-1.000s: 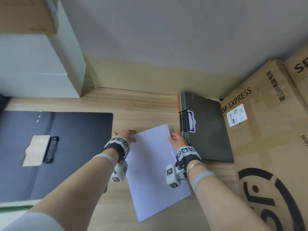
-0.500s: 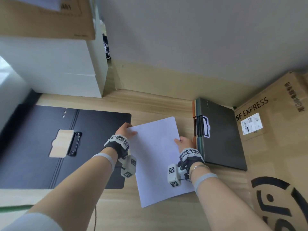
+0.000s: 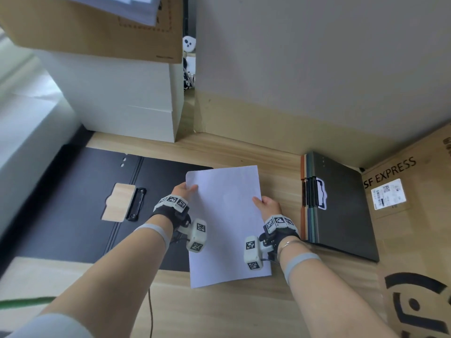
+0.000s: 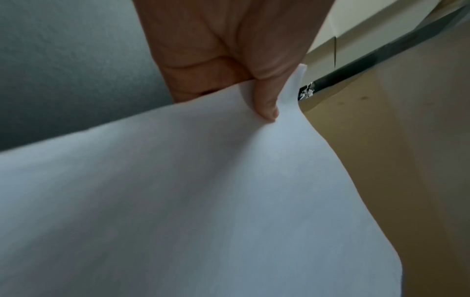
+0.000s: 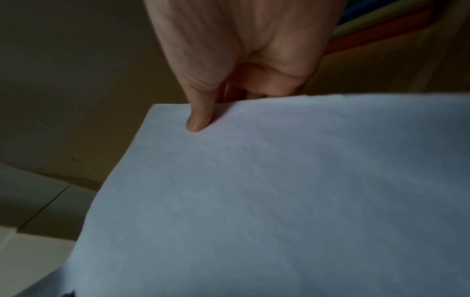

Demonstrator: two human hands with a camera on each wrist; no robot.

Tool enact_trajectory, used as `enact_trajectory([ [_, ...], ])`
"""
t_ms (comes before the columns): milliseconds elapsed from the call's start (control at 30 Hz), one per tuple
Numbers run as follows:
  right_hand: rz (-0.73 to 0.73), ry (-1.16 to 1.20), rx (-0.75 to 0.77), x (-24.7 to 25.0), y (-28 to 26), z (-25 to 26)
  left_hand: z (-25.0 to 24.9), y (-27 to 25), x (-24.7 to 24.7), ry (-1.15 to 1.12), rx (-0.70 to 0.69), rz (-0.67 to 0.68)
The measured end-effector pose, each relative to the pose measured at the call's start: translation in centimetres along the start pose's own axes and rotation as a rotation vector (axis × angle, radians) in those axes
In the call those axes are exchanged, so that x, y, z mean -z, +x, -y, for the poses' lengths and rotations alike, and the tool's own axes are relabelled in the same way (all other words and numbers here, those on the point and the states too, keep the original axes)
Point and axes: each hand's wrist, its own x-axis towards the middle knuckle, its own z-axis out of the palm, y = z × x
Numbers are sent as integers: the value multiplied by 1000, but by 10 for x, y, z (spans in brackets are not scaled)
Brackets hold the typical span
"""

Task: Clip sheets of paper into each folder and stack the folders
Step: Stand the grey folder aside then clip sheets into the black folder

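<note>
Head view shows the sheet of paper [image 3: 227,223] held between your two hands above the wooden table [image 3: 219,311], its left edge overlapping the right part of the open black folder [image 3: 73,206]. That folder lies flat to your left, its metal clip [image 3: 136,204] beside a wooden tab [image 3: 118,202]. To your right a stack of closed folders [image 3: 341,211] lies on the table — dark cover on top, orange and green edges showing at its left side. A cardboard box [image 3: 410,215] marked SF EXPRESS sits beyond the stack, and white boxes [image 3: 127,98] stand at the back left.

Compared with a second ago, the sheet has shifted left, away from the closed stack and onto the open folder, and it sits squarer to you.

Your left hand [image 3: 181,190] pinches the sheet near its upper left corner — thumb [image 4: 265,100] on top, fingers underneath. Your right hand [image 3: 267,206] pinches the right edge the same way, thumb [image 5: 199,114] pressed on the top face. Both forearms reach forward, wrists level.
</note>
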Motion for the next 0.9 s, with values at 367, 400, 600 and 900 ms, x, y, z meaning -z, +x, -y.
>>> enact_trajectory([
  [367, 170, -42, -60, -67, -28, 15, -6, 21, 67, 77, -53, -203],
  [400, 157, -50, -56, -72, -26, 16, -5, 22, 73, 112, -46, -207],
  [600, 68, -43, -87, -83, -21, 19, 22, 21, 103, 620, 107, -411],
  [900, 20, -29, -152, -76, -23, 10, 38, 37, 103, 873, 125, -243],
])
